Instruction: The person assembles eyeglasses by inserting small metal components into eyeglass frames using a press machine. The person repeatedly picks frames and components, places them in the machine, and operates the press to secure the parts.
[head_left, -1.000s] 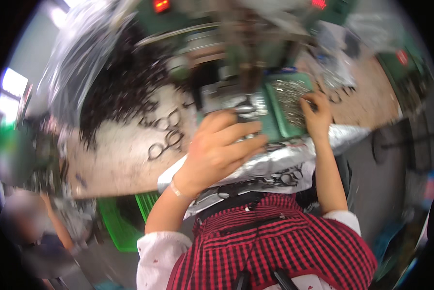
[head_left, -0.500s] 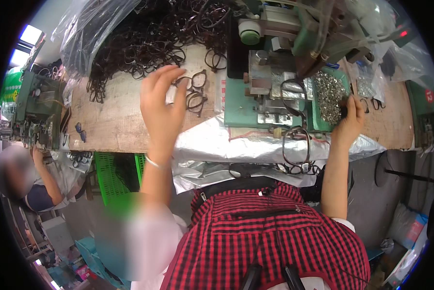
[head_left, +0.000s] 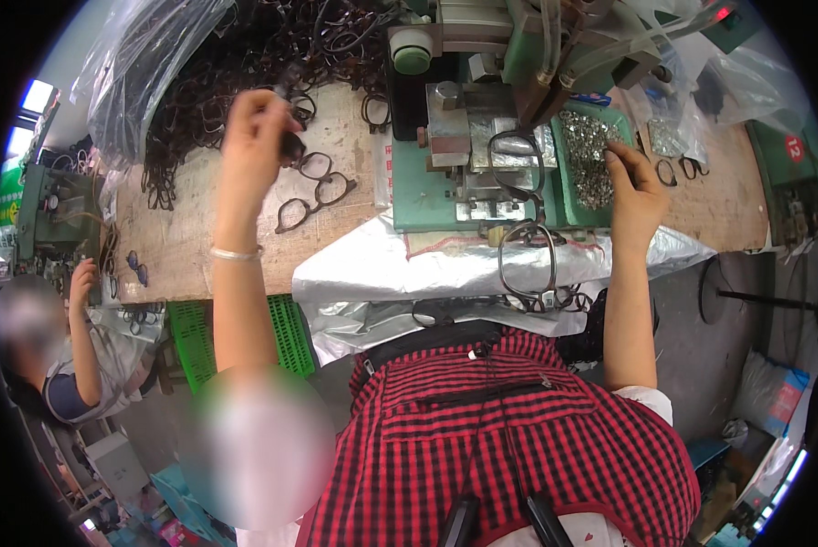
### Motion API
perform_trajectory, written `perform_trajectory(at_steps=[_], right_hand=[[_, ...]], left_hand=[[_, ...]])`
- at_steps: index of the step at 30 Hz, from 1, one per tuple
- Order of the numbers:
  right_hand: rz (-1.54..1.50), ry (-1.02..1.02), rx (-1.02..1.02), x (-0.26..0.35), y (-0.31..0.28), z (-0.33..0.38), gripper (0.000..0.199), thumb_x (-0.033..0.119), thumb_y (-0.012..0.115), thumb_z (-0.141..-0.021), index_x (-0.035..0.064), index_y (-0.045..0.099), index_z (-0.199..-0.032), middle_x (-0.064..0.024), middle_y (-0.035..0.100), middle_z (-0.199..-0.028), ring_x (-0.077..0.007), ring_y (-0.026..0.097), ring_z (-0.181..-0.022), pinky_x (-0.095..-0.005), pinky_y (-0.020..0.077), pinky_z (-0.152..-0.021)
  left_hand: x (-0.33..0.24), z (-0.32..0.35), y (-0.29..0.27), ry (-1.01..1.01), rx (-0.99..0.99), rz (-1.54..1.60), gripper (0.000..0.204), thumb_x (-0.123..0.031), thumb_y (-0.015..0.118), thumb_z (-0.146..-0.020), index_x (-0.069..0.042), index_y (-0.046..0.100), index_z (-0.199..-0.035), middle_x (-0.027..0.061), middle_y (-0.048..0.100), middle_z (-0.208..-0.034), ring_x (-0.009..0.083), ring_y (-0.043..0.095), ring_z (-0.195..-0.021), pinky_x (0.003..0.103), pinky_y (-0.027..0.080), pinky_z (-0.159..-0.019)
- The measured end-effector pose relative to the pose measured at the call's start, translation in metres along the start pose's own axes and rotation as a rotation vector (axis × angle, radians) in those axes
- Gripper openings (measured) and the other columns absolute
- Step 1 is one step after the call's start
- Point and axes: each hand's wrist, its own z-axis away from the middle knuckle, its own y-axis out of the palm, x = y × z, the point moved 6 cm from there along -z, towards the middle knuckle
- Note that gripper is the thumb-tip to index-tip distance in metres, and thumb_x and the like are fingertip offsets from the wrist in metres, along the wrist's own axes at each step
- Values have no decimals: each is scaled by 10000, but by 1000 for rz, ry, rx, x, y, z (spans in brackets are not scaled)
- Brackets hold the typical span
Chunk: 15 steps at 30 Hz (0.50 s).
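The left hand (head_left: 252, 137) has its fingers pinched shut on a dark glasses frame (head_left: 290, 144), lifted just above the desk (head_left: 181, 246) beside the big heap of frames (head_left: 217, 82). The right hand (head_left: 635, 187) rests at the green tray of small metal parts (head_left: 590, 155), fingers curled; whether they hold one I cannot tell. This looks like the fetching step: next, the frame probably goes to the green machine (head_left: 468, 118), seated squarely.

I see dark brown-black frames (head_left: 313, 191) on a pale wooden bench (head_left: 190, 246), a green machine (head_left: 427, 182) beside a green tray (head_left: 564, 196) of silvery parts (head_left: 591, 155), crinkled silver sheet (head_left: 382, 273), a bright green crate (head_left: 281, 333), and my red-and-black checked shirt (head_left: 509, 447).
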Motion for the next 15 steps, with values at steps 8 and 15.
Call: perform_trajectory(at_steps=[8, 15], right_hand=[[-81, 42, 37, 13, -25, 32, 171, 37, 729, -892, -6, 750, -1056, -57, 736, -1002, -117, 660, -923, -248, 509, -844], [-270, -123, 289, 100, 58, -8, 275, 43, 752, -835, -16, 682, -1094, -64, 727, -958, -138, 679, -909, -273, 527, -829]], left_hand=[[70, 84, 50, -14, 191, -384, 318, -48, 826, -767, 21, 689, -1046, 37, 609, -785, 161, 582, -703, 281, 466, -657], [63, 76, 73, 208, 243, -530, 189, -46, 803, -752, 16, 715, -908, 140, 625, -852, 316, 620, -779, 384, 496, -708]])
